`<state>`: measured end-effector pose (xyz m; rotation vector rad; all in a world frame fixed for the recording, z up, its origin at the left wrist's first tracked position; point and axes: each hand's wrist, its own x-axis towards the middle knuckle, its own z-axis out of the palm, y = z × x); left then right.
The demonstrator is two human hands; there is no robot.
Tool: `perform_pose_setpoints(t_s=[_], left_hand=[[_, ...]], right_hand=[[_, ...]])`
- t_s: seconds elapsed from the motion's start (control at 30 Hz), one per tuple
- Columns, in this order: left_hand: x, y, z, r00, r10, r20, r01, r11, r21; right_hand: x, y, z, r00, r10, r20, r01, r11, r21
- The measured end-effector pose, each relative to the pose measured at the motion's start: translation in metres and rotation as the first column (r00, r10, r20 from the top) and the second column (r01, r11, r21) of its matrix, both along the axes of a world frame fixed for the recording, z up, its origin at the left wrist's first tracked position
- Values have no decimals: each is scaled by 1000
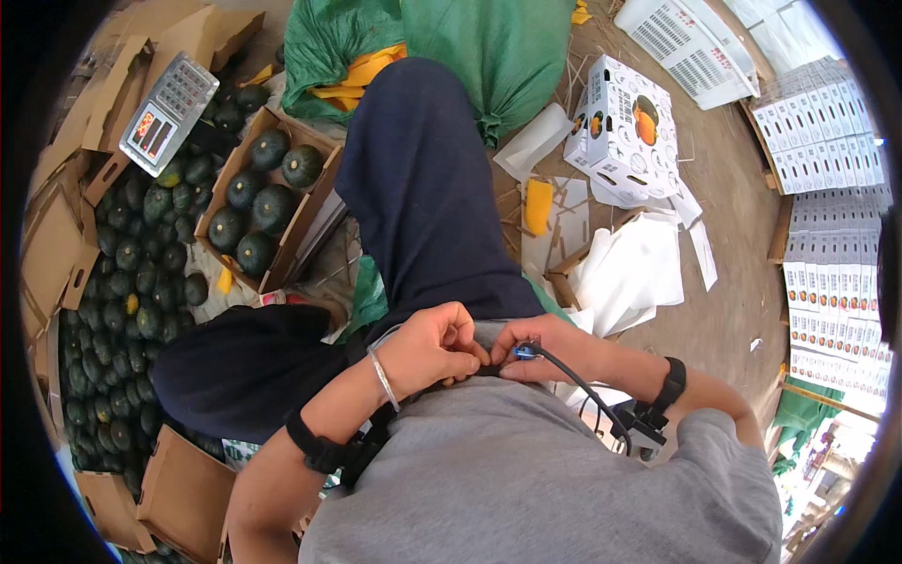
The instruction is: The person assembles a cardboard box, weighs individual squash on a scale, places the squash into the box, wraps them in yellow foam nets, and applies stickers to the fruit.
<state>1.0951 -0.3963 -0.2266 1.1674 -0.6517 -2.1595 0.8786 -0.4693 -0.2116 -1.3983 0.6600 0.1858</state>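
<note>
Both hands meet in front of my waist, at the hem of my grey shirt (526, 451). My left hand (430, 350), with a silver bangle on its wrist, is closed with the fingertips pinched together. My right hand (540, 348) is also closed, its thumb and fingers pinching close beside the left fingertips. A small dark piece shows between the fingers, too covered to name. Next to my right fingers is a small blue-lit part on a black cable (587, 387), which runs back toward a black device (644, 428) by the right forearm. Dark trousers (423, 179) cover my bent legs.
On the left are a heap of dark green squashes (117, 329), an open carton (310, 230) holding several more, and a digital scale (169, 113). Green sacks (489, 47) lie ahead. A printed white box (634, 127), white crate (691, 47) and stacked cartons (836, 273) are on the right.
</note>
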Motion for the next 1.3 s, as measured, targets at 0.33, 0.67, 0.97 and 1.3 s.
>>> perform_pose_setpoints(t_s=[0.33,0.67,0.97,1.3], left_hand=[[-14,-9,-5,980,-186,69,194,972,-134],[-18,-22,-5,916,-317,247,382,877,-291],[-23,-23,24,754,-253,607,579,692,-431],[-44,-1,23,398,341,852,867,165,-471]], right_hand=[[-7,-13,-13,994,-106,23,82,875,477],[-11,-13,-17,997,28,68,-47,954,295],[-11,-13,-32,990,-44,134,-8,931,366],[-1,-22,-31,991,-119,-66,134,763,633]])
